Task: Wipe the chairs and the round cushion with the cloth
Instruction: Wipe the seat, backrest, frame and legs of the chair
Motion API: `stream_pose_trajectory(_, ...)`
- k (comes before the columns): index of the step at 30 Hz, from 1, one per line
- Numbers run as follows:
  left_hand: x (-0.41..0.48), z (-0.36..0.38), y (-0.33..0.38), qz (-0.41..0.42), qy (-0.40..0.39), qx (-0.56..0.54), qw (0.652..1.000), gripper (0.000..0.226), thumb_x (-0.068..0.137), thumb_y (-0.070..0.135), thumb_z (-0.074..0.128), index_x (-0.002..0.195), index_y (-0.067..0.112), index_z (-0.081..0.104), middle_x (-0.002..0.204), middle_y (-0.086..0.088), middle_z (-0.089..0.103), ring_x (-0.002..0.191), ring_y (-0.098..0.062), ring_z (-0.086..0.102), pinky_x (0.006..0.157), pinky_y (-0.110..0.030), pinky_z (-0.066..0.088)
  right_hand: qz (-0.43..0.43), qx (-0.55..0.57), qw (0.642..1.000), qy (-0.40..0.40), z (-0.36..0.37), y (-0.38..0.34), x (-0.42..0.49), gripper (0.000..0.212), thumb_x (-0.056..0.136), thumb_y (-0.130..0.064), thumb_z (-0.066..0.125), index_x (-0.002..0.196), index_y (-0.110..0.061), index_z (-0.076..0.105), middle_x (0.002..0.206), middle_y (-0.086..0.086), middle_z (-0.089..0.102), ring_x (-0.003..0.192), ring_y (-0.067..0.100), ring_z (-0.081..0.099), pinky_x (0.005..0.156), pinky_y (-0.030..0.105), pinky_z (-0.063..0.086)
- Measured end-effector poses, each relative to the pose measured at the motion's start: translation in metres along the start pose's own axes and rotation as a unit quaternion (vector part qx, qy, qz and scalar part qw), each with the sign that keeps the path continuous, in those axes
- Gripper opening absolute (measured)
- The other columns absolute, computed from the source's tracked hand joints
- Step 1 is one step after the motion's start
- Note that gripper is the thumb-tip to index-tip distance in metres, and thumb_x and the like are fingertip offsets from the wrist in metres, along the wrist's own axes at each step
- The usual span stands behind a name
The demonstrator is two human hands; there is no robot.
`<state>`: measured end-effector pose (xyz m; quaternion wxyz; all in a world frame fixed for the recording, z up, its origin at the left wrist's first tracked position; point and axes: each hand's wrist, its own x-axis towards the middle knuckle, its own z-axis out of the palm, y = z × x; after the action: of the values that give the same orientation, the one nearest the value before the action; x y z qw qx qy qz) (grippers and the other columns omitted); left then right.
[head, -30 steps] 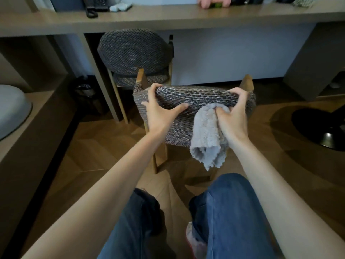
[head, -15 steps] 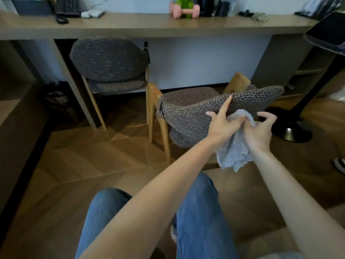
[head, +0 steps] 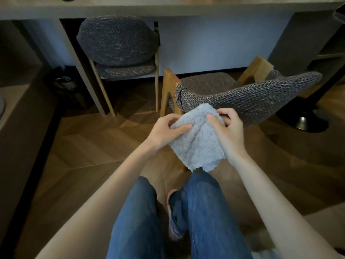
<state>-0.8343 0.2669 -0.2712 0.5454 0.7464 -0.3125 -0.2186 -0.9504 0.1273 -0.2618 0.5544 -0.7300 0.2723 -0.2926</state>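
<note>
A fluffy grey cloth (head: 197,143) hangs between both hands in front of the near chair (head: 248,98). My left hand (head: 166,131) pinches its left upper edge. My right hand (head: 227,131) grips its right upper edge with curled fingers. The near chair has a woven grey backrest and wooden legs, and its seat faces the desk. A second chair (head: 117,42) of the same weave stands tucked under the desk at the back left. A sliver of a pale grey rounded object (head: 1,107) shows at the far left edge.
A long desk (head: 168,8) runs across the back. A black round stand base (head: 302,120) sits on the floor to the right of the near chair. A dark bin (head: 61,81) stands under the desk at left. My jeans-clad legs (head: 186,221) are below.
Both hands have left the backrest of the near chair. The left hand came over to the cloth, and both now hold it spread out in front of the chair.
</note>
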Motion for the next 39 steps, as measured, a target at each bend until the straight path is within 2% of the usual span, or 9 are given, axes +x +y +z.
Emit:
stream_pose_trajectory(7,0.082,-0.068,-0.053,-0.009,0.028,-0.008,1.000,0.010,0.088,0.024,0.066,0.098,0.028,0.065,0.095,0.019,0.065,0.083,0.009,0.063,0.066,-0.008,0.048,0.065,0.040,0.995,-0.057,0.086,0.031,0.082,0.021,0.087,-0.036,0.067,0.102,-0.045,0.054,0.098,-0.019,0.065,0.086,-0.007,0.064,0.069,0.018,0.055)
stream_pose_trajectory(11,0.140,-0.099,-0.074,-0.024,0.002,-0.004,1.000,0.011,0.092,0.024,0.061,0.101,0.030,0.064,0.096,0.022,0.064,0.085,0.010,0.062,0.069,-0.007,0.048,0.119,0.040,0.989,-0.072,0.127,0.040,0.131,0.030,0.089,-0.038,0.063,0.116,-0.026,0.062,0.106,-0.011,0.068,0.094,-0.001,0.065,0.073,0.019,0.055)
stream_pose_trajectory(16,0.174,-0.130,-0.056,-0.056,-0.028,-0.018,0.998,0.014,0.094,0.024,0.057,0.102,0.033,0.063,0.098,0.019,0.066,0.088,0.006,0.063,0.070,-0.009,0.048,0.224,0.041,0.968,-0.110,0.145,0.009,0.166,0.020,0.089,-0.037,0.063,0.096,-0.019,0.068,0.090,-0.005,0.072,0.082,0.005,0.069,0.062,0.017,0.053)
stream_pose_trajectory(19,0.187,-0.143,-0.034,-0.083,-0.031,-0.021,0.996,0.013,0.094,0.022,0.059,0.101,0.031,0.065,0.099,0.017,0.067,0.089,0.004,0.063,0.071,-0.011,0.049,0.272,0.042,0.956,-0.103,0.146,-0.019,0.179,0.021,0.087,-0.034,0.066,0.091,-0.014,0.068,0.091,0.002,0.072,0.086,0.014,0.070,0.071,0.027,0.055)
stream_pose_trajectory(25,0.212,-0.151,-0.003,-0.070,-0.072,0.142,0.985,0.031,0.097,0.028,0.051,0.127,0.020,0.057,0.124,0.002,0.058,0.112,-0.012,0.054,0.092,-0.023,0.045,0.318,0.060,0.946,-0.038,0.135,-0.059,0.178,0.019,0.087,-0.031,0.066,0.088,-0.014,0.057,0.084,0.001,0.063,0.077,0.012,0.062,0.067,0.028,0.049)
stream_pose_trajectory(29,0.232,-0.147,-0.001,0.065,-0.129,0.249,0.958,0.035,0.099,0.028,0.047,0.133,0.020,0.052,0.132,0.002,0.051,0.125,-0.011,0.043,0.105,-0.023,0.033,0.339,0.036,0.940,0.031,0.131,-0.057,0.162,0.022,0.085,-0.032,0.069,0.081,-0.018,0.052,0.074,-0.007,0.059,0.069,0.008,0.059,0.061,0.023,0.045)
stream_pose_trajectory(32,0.246,-0.135,-0.010,0.181,-0.192,0.262,0.928,0.035,0.099,0.023,0.048,0.133,0.016,0.053,0.136,-0.001,0.051,0.137,-0.015,0.034,0.115,-0.033,0.027,0.359,-0.064,0.929,0.057,0.140,-0.038,0.146,0.027,0.083,-0.037,0.069,0.078,-0.022,0.047,0.074,-0.008,0.054,0.067,0.005,0.054,0.056,0.023,0.039)
stream_pose_trajectory(36,0.250,-0.106,-0.035,0.253,-0.298,0.294,0.872,0.042,0.101,0.032,0.042,0.142,0.021,0.043,0.147,-0.001,0.042,0.146,-0.019,0.017,0.119,-0.041,0.006,0.377,-0.140,0.910,0.104,0.152,0.002,0.114,0.030,0.081,-0.036,0.070,0.075,-0.025,0.043,0.071,-0.009,0.049,0.064,0.003,0.046,0.057,0.022,0.034)
stream_pose_trajectory(39,0.249,-0.085,-0.059,0.301,-0.313,0.335,0.836,0.045,0.102,0.038,0.036,0.146,0.026,0.036,0.150,0.000,0.037,0.147,-0.019,0.012,0.117,-0.044,-0.004,0.392,-0.127,0.898,0.156,0.156,0.032,0.093,0.028,0.081,-0.035,0.068,0.076,-0.024,0.043,0.073,-0.007,0.052,0.067,0.008,0.049,0.057,0.025,0.035)
